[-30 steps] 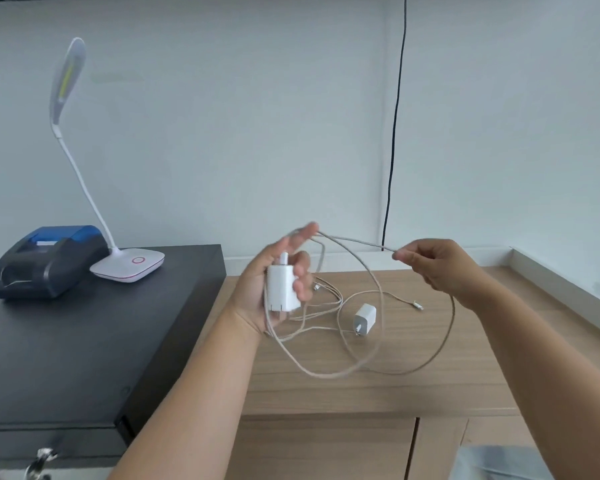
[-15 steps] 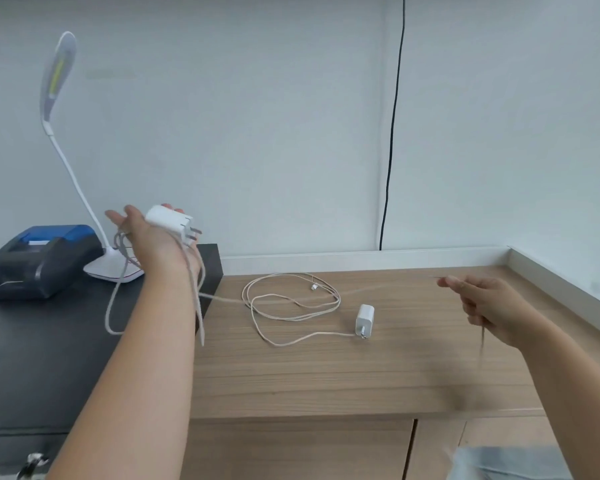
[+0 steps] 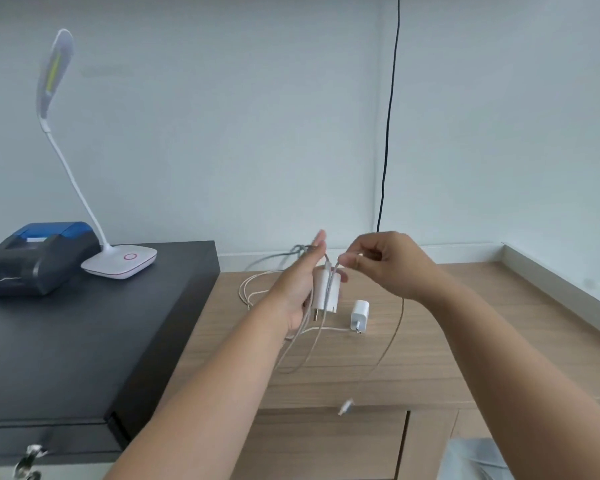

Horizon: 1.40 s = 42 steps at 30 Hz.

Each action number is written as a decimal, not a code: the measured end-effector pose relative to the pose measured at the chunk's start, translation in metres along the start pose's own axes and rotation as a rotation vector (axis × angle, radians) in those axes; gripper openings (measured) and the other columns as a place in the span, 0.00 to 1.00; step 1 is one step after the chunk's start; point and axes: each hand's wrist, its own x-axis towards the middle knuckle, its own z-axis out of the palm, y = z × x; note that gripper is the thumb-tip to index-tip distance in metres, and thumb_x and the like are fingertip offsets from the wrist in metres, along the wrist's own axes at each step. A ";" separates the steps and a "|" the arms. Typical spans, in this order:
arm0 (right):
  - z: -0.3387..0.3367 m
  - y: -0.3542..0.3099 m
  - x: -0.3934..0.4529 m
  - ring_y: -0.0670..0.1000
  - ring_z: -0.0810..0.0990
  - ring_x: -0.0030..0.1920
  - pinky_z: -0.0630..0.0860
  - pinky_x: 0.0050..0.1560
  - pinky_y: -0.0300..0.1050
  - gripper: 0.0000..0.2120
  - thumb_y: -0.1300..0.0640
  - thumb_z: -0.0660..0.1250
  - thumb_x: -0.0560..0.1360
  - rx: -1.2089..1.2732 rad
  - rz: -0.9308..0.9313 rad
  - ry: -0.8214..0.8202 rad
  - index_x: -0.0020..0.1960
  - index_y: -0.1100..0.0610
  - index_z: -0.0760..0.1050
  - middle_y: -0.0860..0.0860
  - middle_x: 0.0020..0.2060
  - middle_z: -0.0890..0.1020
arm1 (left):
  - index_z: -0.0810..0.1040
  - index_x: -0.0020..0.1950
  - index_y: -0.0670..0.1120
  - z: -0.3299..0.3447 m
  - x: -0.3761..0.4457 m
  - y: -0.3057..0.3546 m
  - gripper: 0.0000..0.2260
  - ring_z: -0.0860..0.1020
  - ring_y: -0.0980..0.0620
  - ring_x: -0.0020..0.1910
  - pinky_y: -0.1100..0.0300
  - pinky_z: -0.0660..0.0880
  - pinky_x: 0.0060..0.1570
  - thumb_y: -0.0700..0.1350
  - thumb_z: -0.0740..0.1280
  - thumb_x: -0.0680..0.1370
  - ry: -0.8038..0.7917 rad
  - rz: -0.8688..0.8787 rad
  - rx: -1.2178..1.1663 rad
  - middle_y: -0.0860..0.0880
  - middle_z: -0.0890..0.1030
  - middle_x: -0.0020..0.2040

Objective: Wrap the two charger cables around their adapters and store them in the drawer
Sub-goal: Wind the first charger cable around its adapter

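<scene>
First charger: left hand (image 3: 300, 292) grips large white plastic adapter (image 3: 325, 289) above the light wooden bench (image 3: 465, 327); right hand (image 3: 385, 265) pinches its thin grey cable (image 3: 390, 344), winding partly done, tail dangling.
Second charger: small white adapter (image 3: 360, 315) lies unwrapped on bench.
Storing: not begun.

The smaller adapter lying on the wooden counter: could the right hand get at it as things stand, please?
Probably yes: the smaller adapter lies uncovered just below the right hand, but that hand pinches the cable and would have to release it first.
</scene>
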 end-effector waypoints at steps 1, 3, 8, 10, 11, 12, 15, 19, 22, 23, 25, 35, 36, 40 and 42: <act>-0.001 0.002 0.001 0.46 0.61 0.26 0.60 0.28 0.37 0.10 0.46 0.70 0.73 0.013 0.023 0.035 0.38 0.51 0.80 0.47 0.23 0.63 | 0.75 0.66 0.56 -0.001 -0.002 -0.002 0.25 0.77 0.51 0.31 0.59 0.72 0.33 0.66 0.64 0.74 -0.071 -0.048 -0.005 0.46 0.81 0.41; 0.000 0.007 0.002 0.45 0.62 0.25 0.60 0.27 0.35 0.13 0.44 0.71 0.72 0.036 0.084 0.108 0.37 0.53 0.79 0.45 0.22 0.63 | 0.78 0.63 0.53 -0.004 -0.007 -0.002 0.27 0.74 0.51 0.28 0.61 0.70 0.30 0.70 0.61 0.72 -0.212 -0.081 0.003 0.47 0.78 0.36; 0.008 0.019 0.004 0.44 0.63 0.24 0.61 0.27 0.37 0.19 0.42 0.73 0.69 0.058 0.179 0.236 0.33 0.56 0.74 0.45 0.23 0.66 | 0.75 0.64 0.38 -0.011 -0.017 0.002 0.28 0.74 0.53 0.29 0.62 0.71 0.30 0.52 0.73 0.70 -0.434 -0.019 0.250 0.50 0.77 0.36; 0.014 0.020 0.006 0.46 0.63 0.25 0.61 0.29 0.39 0.20 0.41 0.72 0.69 0.106 0.188 0.200 0.33 0.56 0.73 0.47 0.25 0.66 | 0.77 0.62 0.43 -0.014 -0.022 0.005 0.20 0.74 0.54 0.30 0.63 0.71 0.30 0.45 0.68 0.71 -0.513 -0.047 0.166 0.48 0.75 0.36; 0.018 0.020 0.005 0.46 0.62 0.25 0.61 0.29 0.39 0.20 0.41 0.72 0.70 0.179 0.186 0.178 0.33 0.56 0.73 0.47 0.25 0.66 | 0.77 0.63 0.43 -0.017 -0.023 0.007 0.19 0.74 0.54 0.30 0.64 0.71 0.31 0.44 0.67 0.72 -0.556 -0.058 0.065 0.48 0.74 0.36; 0.022 0.023 0.005 0.45 0.62 0.25 0.61 0.28 0.38 0.18 0.43 0.71 0.72 0.273 0.177 0.159 0.33 0.55 0.73 0.46 0.25 0.66 | 0.75 0.65 0.43 -0.021 -0.024 0.008 0.20 0.74 0.55 0.30 0.64 0.72 0.31 0.43 0.67 0.73 -0.591 -0.042 -0.034 0.48 0.74 0.36; 0.037 0.033 0.002 0.40 0.67 0.26 0.64 0.28 0.34 0.06 0.50 0.69 0.75 0.547 0.167 0.055 0.45 0.52 0.78 0.40 0.30 0.74 | 0.72 0.68 0.43 -0.035 -0.027 0.015 0.23 0.74 0.54 0.30 0.62 0.73 0.31 0.43 0.68 0.73 -0.627 0.080 -0.237 0.47 0.74 0.36; 0.075 0.042 -0.002 0.45 0.67 0.28 0.67 0.31 0.38 0.23 0.54 0.70 0.73 0.822 0.248 -0.358 0.67 0.46 0.71 0.50 0.54 0.83 | 0.72 0.68 0.46 -0.051 -0.034 0.029 0.21 0.74 0.52 0.30 0.59 0.73 0.33 0.42 0.63 0.74 -0.664 0.188 -0.425 0.47 0.74 0.36; 0.108 0.036 -0.001 0.45 0.64 0.26 0.59 0.26 0.36 0.13 0.56 0.69 0.75 0.732 0.266 -0.443 0.60 0.54 0.78 0.52 0.32 0.79 | 0.75 0.67 0.48 -0.063 -0.041 0.030 0.21 0.73 0.53 0.30 0.61 0.70 0.33 0.44 0.64 0.73 -0.592 0.233 -0.461 0.49 0.73 0.36; 0.117 0.035 0.000 0.44 0.65 0.26 0.58 0.27 0.36 0.10 0.56 0.67 0.76 0.716 0.283 -0.425 0.56 0.57 0.80 0.51 0.28 0.75 | 0.76 0.65 0.48 -0.068 -0.044 0.030 0.21 0.72 0.54 0.29 0.62 0.69 0.32 0.44 0.65 0.72 -0.531 0.251 -0.458 0.50 0.73 0.35; 0.126 0.041 0.003 0.44 0.66 0.27 0.58 0.28 0.37 0.09 0.54 0.65 0.78 0.698 0.333 -0.383 0.51 0.57 0.82 0.49 0.25 0.71 | 0.78 0.62 0.46 -0.078 -0.049 0.027 0.21 0.71 0.54 0.28 0.62 0.69 0.30 0.45 0.68 0.69 -0.375 0.265 -0.418 0.50 0.72 0.34; 0.171 0.046 0.010 0.45 0.63 0.20 0.57 0.19 0.33 0.11 0.53 0.61 0.79 0.501 0.580 -0.550 0.53 0.56 0.79 0.48 0.24 0.68 | 0.79 0.49 0.45 -0.133 -0.076 -0.037 0.08 0.71 0.53 0.25 0.65 0.70 0.27 0.43 0.64 0.72 0.327 0.074 -0.468 0.48 0.74 0.33; 0.180 0.045 0.015 0.45 0.63 0.19 0.56 0.19 0.33 0.10 0.52 0.61 0.79 0.505 0.577 -0.557 0.50 0.56 0.78 0.49 0.25 0.70 | 0.78 0.47 0.45 -0.134 -0.074 -0.042 0.06 0.71 0.53 0.25 0.65 0.70 0.27 0.43 0.64 0.73 0.353 0.095 -0.558 0.48 0.74 0.32; 0.204 0.048 0.035 0.48 0.62 0.21 0.56 0.20 0.36 0.14 0.52 0.60 0.78 0.447 0.569 -0.516 0.38 0.59 0.76 0.62 0.34 0.76 | 0.76 0.44 0.47 -0.136 -0.062 -0.054 0.03 0.73 0.54 0.27 0.65 0.70 0.29 0.43 0.63 0.74 0.447 0.165 -0.726 0.49 0.75 0.32; 0.207 0.054 0.042 0.48 0.62 0.21 0.56 0.22 0.38 0.14 0.55 0.60 0.77 0.456 0.598 -0.434 0.38 0.59 0.76 0.62 0.38 0.79 | 0.76 0.45 0.46 -0.138 -0.055 -0.057 0.06 0.75 0.53 0.27 0.64 0.70 0.31 0.44 0.60 0.76 0.494 0.168 -0.745 0.49 0.76 0.31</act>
